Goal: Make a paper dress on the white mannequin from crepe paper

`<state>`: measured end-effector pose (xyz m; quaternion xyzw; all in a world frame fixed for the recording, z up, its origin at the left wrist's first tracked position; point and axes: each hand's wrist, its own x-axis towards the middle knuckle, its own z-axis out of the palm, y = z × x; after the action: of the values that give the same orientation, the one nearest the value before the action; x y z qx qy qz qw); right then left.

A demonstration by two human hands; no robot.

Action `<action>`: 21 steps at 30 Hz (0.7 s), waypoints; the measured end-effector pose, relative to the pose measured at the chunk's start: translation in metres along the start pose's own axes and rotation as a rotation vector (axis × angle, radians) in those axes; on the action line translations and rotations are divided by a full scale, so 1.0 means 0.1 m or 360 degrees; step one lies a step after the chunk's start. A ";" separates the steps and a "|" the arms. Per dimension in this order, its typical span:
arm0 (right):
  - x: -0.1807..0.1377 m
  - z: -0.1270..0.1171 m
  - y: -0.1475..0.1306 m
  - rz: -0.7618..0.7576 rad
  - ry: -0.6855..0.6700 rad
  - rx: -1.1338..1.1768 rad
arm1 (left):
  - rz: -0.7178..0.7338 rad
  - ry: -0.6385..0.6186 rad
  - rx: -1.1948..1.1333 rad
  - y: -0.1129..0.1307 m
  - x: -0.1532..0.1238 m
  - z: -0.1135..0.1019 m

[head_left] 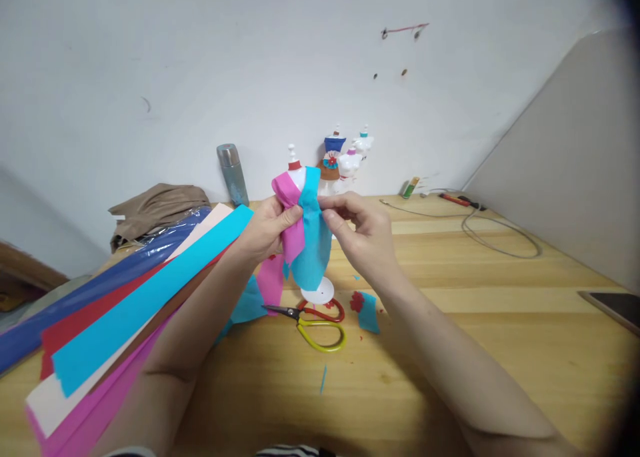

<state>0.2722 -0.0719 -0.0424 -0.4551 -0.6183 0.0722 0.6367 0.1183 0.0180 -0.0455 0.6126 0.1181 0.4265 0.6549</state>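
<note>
A small white dress-form mannequin (297, 176) with a red neck band stands upright on a round white base (325, 289). A pink crepe-paper strip (294, 238) and a blue crepe-paper strip (311, 257) drape over its shoulders and down its front. My left hand (269, 226) is closed on the pink strip at the waist, thumb in front, its other fingers hidden behind. On the other side, my right hand (364, 233) pinches the blue strip's edge between thumb and forefinger. Below the base lie scissors (294, 313) with one red and one yellow handle, blades apart.
Long coloured paper strips (145, 303) lie at left, near a brown cloth (160, 207) and a metal flask (233, 173). Several mini mannequins (349, 163) stand behind. A blue scrap (369, 312) with a red flower, a grey cable (465, 227) and a phone-like object (613, 307) lie rightward.
</note>
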 end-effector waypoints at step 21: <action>0.10 -0.06 0.07 0.0275 -0.0146 0.0199 | -0.0183 0.0164 -0.0243 0.20 0.00 -0.01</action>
<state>0.2827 -0.0640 -0.0383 -0.4622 -0.5996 0.1861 0.6263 0.1098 0.0167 -0.0276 0.5305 0.1536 0.4269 0.7161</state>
